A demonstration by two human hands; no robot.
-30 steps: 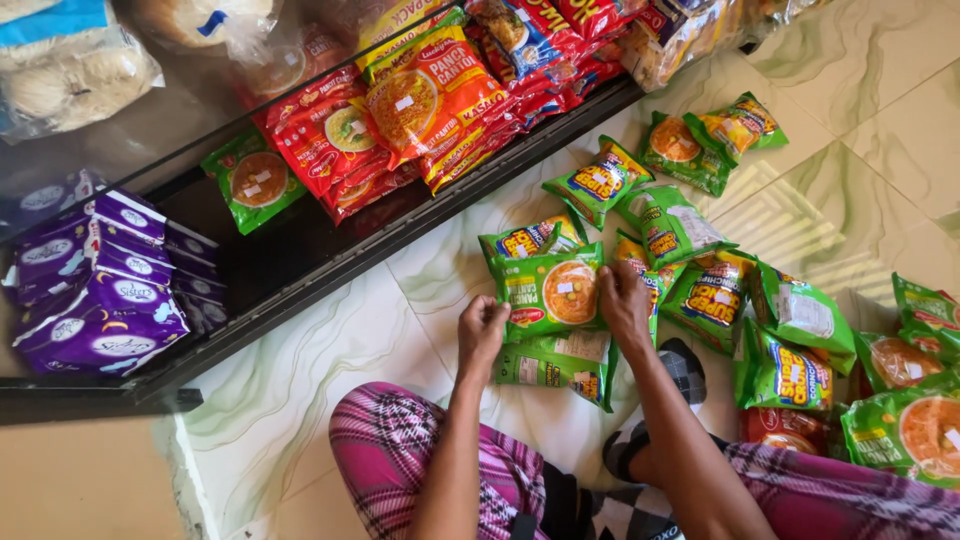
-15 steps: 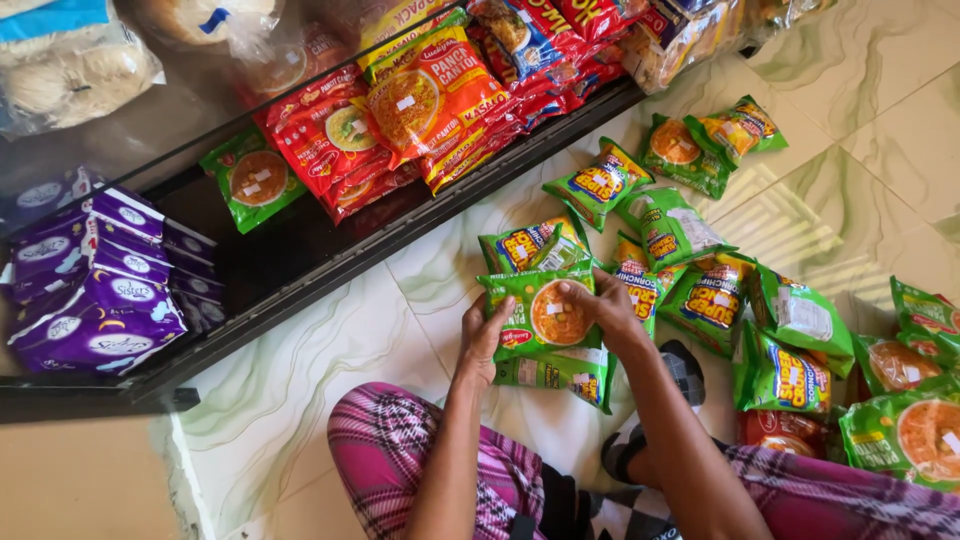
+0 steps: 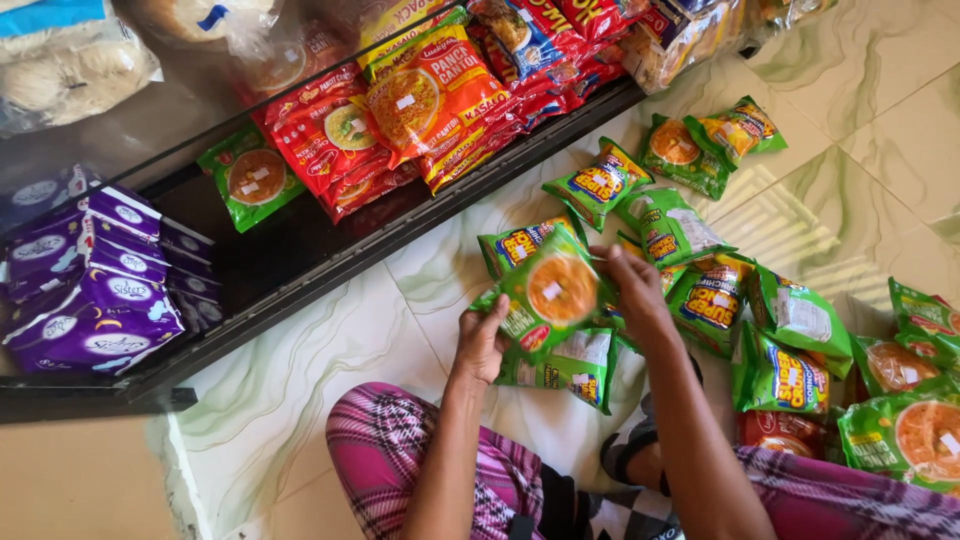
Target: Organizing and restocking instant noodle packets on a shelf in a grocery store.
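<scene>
Green noodle packet is lifted a little above the floor, between both hands. On the far left, purple packs lie on the dark shelf, then red packets. The left hand pinches the packet's lower left edge; the right hand grips its right side. More green packets lie scattered at right.

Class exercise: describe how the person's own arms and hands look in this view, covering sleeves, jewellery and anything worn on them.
Both forearms are bare, with no sleeves in view. The left hand and right hand show no gloves, watch or bracelets; rings are too small to tell. Fingers are slim, nails short.
</scene>
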